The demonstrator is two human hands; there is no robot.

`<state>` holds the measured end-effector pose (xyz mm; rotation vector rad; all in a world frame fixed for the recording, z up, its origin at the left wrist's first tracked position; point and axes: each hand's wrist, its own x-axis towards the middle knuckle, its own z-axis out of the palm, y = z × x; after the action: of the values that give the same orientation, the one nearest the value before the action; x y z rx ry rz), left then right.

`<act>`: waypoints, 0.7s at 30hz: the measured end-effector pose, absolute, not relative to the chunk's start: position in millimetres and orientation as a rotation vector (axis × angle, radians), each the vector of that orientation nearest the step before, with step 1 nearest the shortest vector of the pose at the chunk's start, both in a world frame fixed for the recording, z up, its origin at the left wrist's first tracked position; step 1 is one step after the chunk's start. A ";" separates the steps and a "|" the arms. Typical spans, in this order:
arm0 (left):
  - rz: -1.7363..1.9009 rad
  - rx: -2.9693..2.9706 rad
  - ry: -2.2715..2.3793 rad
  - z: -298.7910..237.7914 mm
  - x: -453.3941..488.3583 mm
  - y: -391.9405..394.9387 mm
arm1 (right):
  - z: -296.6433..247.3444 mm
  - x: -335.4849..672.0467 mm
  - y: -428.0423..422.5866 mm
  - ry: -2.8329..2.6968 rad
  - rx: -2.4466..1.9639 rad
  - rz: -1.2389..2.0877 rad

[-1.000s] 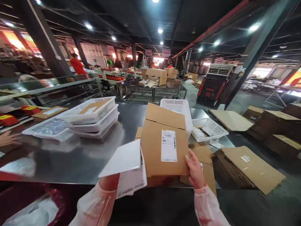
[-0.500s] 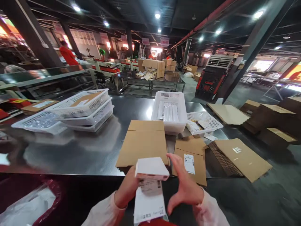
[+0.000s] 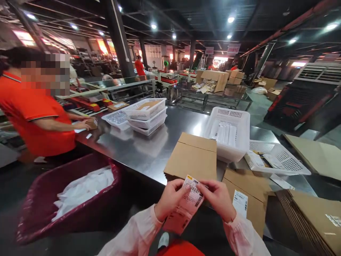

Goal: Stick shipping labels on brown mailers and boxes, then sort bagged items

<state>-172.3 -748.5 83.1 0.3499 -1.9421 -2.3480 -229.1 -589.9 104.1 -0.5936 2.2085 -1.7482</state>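
My left hand [image 3: 170, 197] and my right hand [image 3: 218, 197] are both closed on a strip of printed shipping labels [image 3: 186, 206], pinching its top edge between them in front of my body. The strip hangs down toward my lap. Just beyond my hands a flat cardboard box [image 3: 193, 157] lies on the steel table [image 3: 149, 149]. To its right lies another flattened box with a white label [image 3: 240, 202] stuck on it.
A white basket [image 3: 229, 133] of clear packets stands behind the box, a shallower one [image 3: 277, 161] to its right. Stacked white baskets [image 3: 146, 113] sit at the table's far left. A dark red bin [image 3: 66, 199] with white paper stands left. A person in orange [image 3: 34, 110] works across. Flat cartons [image 3: 314, 217] lie right.
The view has swung left, bringing the person in orange and the red bin into sight. The white backing sheet is gone from my left hand; both hands now pinch the label strip.
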 end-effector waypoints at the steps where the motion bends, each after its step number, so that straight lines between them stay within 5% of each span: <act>1: -2.328 0.395 -1.895 79.5 -172.7 -744.4 | 106.2 -232.5 -591.3 2.258 -0.630 -1.690; 16: -2.117 0.698 -1.718 54.6 -183.6 -751.1 | 97.7 -268.0 -618.4 2.207 -0.652 -1.457; 21: -2.577 0.609 -1.664 49.9 -183.9 -755.6 | 89.9 -304.7 -622.3 2.521 -0.702 -1.498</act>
<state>-183.9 -755.6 49.9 0.6093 -1.6643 -2.5769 -304.7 -622.3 89.9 -0.7025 2.5207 -1.4980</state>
